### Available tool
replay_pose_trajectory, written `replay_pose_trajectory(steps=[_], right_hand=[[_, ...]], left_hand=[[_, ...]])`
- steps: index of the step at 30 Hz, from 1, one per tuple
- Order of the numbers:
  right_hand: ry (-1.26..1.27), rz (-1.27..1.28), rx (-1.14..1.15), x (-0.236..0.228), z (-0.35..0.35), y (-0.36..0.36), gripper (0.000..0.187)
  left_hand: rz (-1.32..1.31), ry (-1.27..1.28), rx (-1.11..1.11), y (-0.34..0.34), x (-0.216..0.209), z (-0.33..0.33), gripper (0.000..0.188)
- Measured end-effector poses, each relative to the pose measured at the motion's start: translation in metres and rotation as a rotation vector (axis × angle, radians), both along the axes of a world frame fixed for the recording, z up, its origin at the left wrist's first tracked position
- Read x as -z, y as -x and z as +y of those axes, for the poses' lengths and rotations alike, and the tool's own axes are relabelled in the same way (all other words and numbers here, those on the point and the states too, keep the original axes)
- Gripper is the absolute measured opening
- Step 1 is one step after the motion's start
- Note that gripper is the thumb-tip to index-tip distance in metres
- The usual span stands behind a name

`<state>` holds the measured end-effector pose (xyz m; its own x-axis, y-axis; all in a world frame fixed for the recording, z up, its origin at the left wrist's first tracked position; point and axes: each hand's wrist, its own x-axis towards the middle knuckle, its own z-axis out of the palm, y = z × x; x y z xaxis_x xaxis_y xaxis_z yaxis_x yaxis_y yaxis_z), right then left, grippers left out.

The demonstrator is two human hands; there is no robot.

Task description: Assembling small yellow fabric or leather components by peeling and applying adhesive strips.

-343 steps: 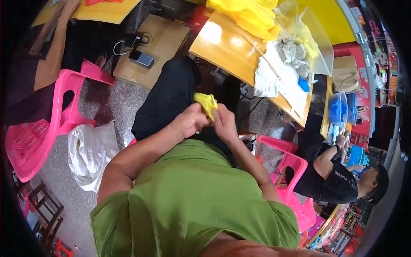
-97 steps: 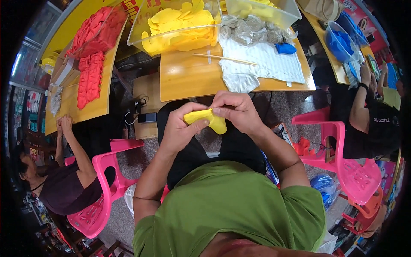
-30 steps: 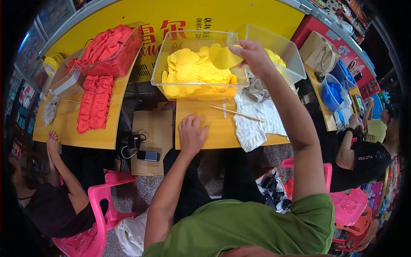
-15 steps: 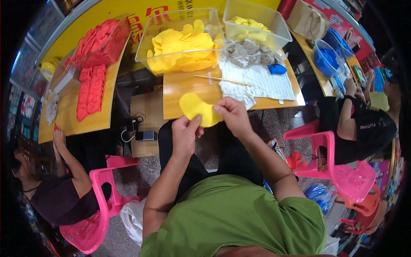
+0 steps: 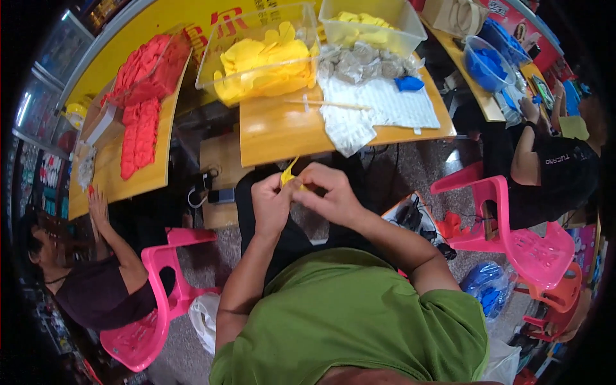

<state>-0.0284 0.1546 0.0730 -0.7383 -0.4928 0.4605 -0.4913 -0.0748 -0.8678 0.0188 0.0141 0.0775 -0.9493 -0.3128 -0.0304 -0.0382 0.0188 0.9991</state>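
Above my lap, just in front of the table's near edge, my left hand [image 5: 271, 200] and my right hand [image 5: 335, 197] are close together. Both pinch a yellow fabric piece [image 5: 288, 173], now bunched or seen edge-on, with only a narrow pointed part rising above the fingers. My fingers cover the rest of it. On the wooden table [image 5: 269, 138] ahead, a clear plastic bin [image 5: 204, 78] holds a heap of similar flat yellow pieces [image 5: 263, 64]. A thin wooden stick [image 5: 343, 104] lies partly on a white striped cloth [image 5: 410, 112].
A second clear bin [image 5: 410, 37] stands behind bagged grey-brown lumps [image 5: 369, 64] and a small blue piece [image 5: 409, 83]. Left, red pieces [image 5: 140, 138] lie on another table near a seated person [image 5: 102, 282]. Pink chairs [image 5: 163, 298] flank me; another person [image 5: 558, 173] sits right.
The yellow fabric piece was spread flat and has turned or folded into a narrow shape. My hands have come closer together. The whole view has shifted slightly.
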Motion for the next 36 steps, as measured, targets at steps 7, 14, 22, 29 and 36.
replay_pose_trajectory(steps=[7, 14, 22, 29, 36], right_hand=[[0.012, 0.009, -0.008, 0.005, -0.005, 0.009, 0.002], [-0.051, 0.184, 0.244, 0.016, -0.007, 0.009, 0.005], [-0.144, 0.330, 0.330, 0.024, -0.010, 0.000, 0.008], [-0.110, 0.487, 0.046, 0.023, -0.008, -0.004, 0.014], [-0.117, 0.458, -0.057, 0.017, -0.007, -0.015, 0.016]], left_hand=[[0.047, -0.158, 0.004, 0.001, 0.015, -0.007, 0.033], [-0.069, -0.210, 0.120, -0.006, 0.012, -0.010, 0.024], [-0.105, 0.018, 0.055, -0.015, 0.032, -0.014, 0.022], [0.217, 0.398, -0.107, -0.007, 0.018, -0.007, 0.009], [0.390, 0.414, 0.022, -0.009, 0.016, -0.007, 0.032]])
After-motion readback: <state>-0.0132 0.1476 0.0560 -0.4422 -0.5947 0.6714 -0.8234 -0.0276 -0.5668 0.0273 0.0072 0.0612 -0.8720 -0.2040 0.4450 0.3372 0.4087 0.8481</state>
